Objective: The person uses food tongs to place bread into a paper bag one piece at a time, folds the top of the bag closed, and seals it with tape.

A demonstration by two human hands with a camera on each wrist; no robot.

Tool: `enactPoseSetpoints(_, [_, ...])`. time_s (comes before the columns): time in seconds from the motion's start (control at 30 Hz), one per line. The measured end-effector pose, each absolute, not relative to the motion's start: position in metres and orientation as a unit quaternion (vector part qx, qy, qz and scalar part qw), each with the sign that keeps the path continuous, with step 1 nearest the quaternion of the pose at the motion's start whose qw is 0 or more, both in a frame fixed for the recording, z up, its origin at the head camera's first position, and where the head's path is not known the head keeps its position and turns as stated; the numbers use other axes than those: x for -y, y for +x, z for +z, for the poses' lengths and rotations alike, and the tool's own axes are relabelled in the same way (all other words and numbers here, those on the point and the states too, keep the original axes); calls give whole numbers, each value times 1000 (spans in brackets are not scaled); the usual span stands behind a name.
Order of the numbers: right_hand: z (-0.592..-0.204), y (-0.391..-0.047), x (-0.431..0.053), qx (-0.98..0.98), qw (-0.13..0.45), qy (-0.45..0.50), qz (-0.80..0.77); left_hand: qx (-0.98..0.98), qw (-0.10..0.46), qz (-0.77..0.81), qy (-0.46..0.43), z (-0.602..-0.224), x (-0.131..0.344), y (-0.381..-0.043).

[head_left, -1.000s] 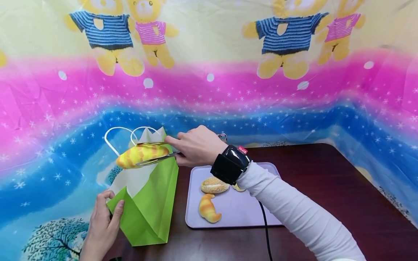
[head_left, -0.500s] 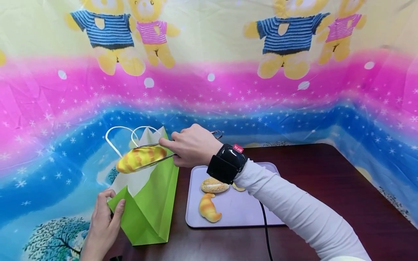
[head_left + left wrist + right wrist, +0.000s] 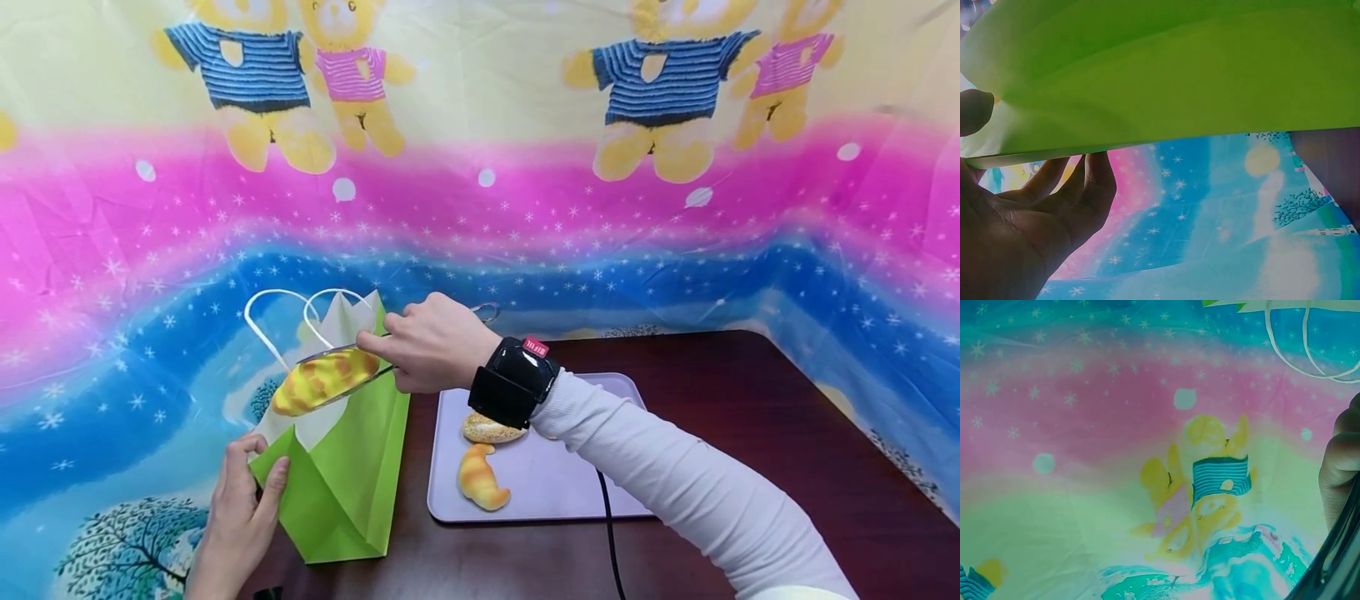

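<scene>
My right hand [image 3: 438, 342] grips metal tongs [image 3: 380, 375] at the middle. Between the tongs' arms is a yellow bread roll [image 3: 322, 382] with orange stripes, tilted with its left end lower, over the mouth of a green paper bag [image 3: 345, 475]. My left hand [image 3: 242, 508] pinches the bag's near rim, thumb on the outer side. In the left wrist view, the fingers of that hand [image 3: 1029, 231] curl at the edge of the green paper. Only a few fingers of the right hand [image 3: 1342, 456] show in the right wrist view, beside the shiny tongs.
A pale purple tray [image 3: 555, 492] lies right of the bag on the dark wooden table [image 3: 720, 400]. On it sit a croissant [image 3: 482, 479] and a seeded roll [image 3: 491, 428]. White handles [image 3: 262, 325] stand above the bag. A black cable [image 3: 611, 533] crosses the tray's front edge.
The right hand has shifted a little left. The yellow roll in the tongs has come down slightly and tilted more toward the bag's mouth. The left hand stays at the rim.
</scene>
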State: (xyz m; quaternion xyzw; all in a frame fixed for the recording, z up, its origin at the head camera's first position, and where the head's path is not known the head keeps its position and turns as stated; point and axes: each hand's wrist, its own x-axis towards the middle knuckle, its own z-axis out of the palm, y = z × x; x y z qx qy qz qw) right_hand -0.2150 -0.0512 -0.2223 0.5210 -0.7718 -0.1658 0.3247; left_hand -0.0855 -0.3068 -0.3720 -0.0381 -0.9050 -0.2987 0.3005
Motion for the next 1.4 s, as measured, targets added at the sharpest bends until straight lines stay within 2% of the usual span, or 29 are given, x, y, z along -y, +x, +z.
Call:
enactPoseSetpoints(0.97, [-220, -216, 46, 757, 348, 531, -158, 909, 306, -280, -42, -370, 306, -88])
enactPoseSetpoints(1.4, [-222, -216, 40, 766, 337, 526, -151, 913, 300, -272, -44, -373, 307, -87])
